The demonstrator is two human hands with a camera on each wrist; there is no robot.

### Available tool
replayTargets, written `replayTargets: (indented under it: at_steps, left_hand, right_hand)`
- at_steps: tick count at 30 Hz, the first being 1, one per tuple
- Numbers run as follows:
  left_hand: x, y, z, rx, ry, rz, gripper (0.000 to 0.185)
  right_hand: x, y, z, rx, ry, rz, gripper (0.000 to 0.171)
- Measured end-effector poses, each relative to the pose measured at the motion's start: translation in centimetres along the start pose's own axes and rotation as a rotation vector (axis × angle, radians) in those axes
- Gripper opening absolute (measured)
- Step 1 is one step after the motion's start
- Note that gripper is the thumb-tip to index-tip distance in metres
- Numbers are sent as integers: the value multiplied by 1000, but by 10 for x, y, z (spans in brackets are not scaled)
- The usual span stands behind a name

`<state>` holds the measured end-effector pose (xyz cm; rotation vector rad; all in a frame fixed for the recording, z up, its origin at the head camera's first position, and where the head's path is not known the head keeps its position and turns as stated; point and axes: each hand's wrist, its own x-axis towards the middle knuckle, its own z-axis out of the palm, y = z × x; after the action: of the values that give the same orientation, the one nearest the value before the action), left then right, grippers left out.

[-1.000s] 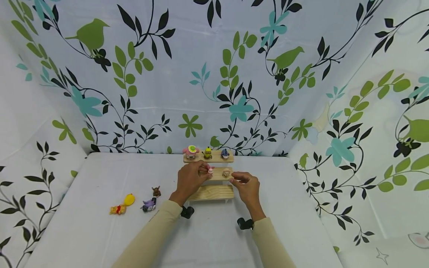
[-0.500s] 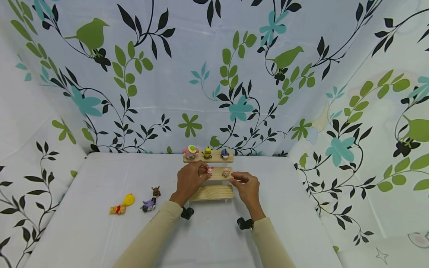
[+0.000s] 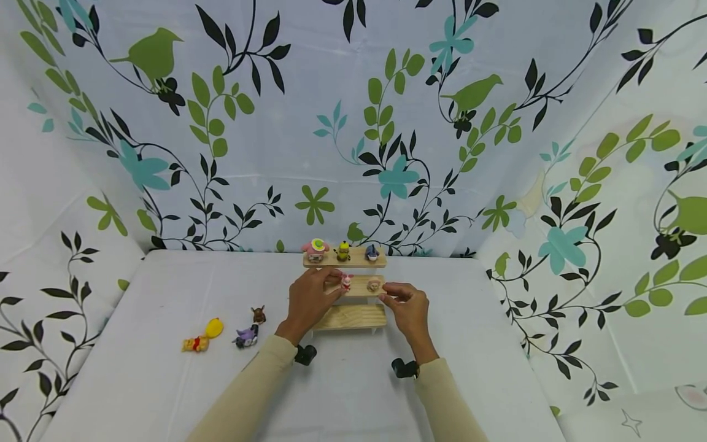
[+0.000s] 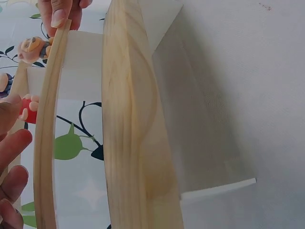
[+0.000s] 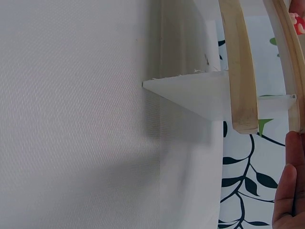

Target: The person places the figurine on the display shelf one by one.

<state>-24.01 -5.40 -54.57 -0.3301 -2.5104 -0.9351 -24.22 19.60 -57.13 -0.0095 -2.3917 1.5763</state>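
A small pink-and-red figurine (image 3: 346, 282) stands on the middle board of a three-tier wooden display shelf (image 3: 353, 317). My left hand (image 3: 312, 301) is just left of it, fingers spread; in the left wrist view a fingertip overlaps the figurine (image 4: 29, 109), and whether it touches cannot be told. My right hand (image 3: 407, 307) holds the right end of the middle board between thumb and fingers. Close to that hand sits a beige figurine (image 3: 374, 284). In the right wrist view the fingers (image 5: 294, 148) meet the board's end.
Along the top board stand a pink figurine (image 3: 315, 250), a yellow-green one (image 3: 342, 250) and a dark blue one (image 3: 372, 252). Left on the white table lie a yellow bear figurine with a balloon (image 3: 196, 344), a purple-grey figurine (image 3: 246, 336) and a brown piece (image 3: 258, 315). Patterned cloth hangs behind.
My left hand has drawn slightly left and its fingers have loosened from the pink-and-red figurine, which now shows more fully. The right hand keeps its hold on the board.
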Motion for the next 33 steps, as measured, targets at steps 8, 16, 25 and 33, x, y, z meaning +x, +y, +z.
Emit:
replayTargets:
  at_steps: [8, 16, 25, 33]
  left_hand:
    - [-8, -1, -14, -8, 31, -2, 34]
    - [-14, -10, -25, -18, 18, -31, 34]
    - [-19, -20, -38, -33, 43, -40, 38]
    - [-24, -30, -53, -36, 21, -92, 38]
  right_hand:
    - [-1, -2, -1, 14, -1, 1, 18]
    - [0, -4, -1, 14, -16, 28, 19]
    - [1, -5, -2, 30, -26, 38, 19]
    - [1, -7, -3, 17, -25, 44, 19]
